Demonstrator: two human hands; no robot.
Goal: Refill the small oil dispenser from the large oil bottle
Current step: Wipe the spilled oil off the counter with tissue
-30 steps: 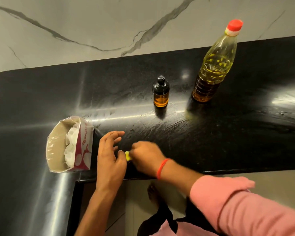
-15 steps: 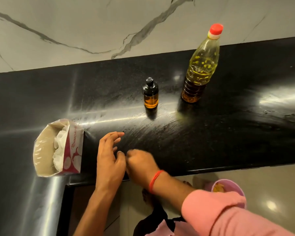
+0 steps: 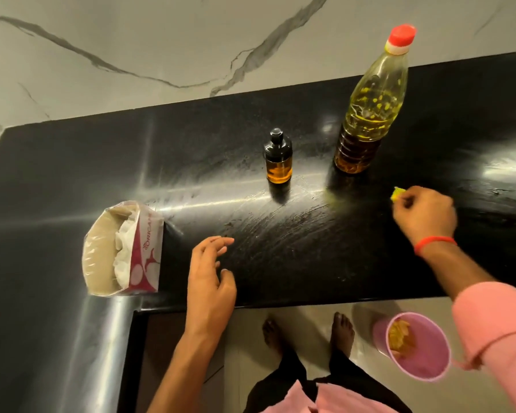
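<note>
The tissue pack point(image 3: 146, 251) reads "ORIGAMI", its last letters unclear.

One head-worn wide-angle view looks steeply down and forward over the black surface point(image 3: 72, 162), close above both hands, reaching the marble wall point(image 3: 131, 40) beyond and the floor point(image 3: 251, 332) below.

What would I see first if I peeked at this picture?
Probably the tall oil bottle with its bright red cap, standing at the back right of the shiny black counter. Left of it stands a little dark dispenser with golden oil inside. Down on the floor sits a pink bucket, and the right hand pinches a tiny yellow scrap.
</note>
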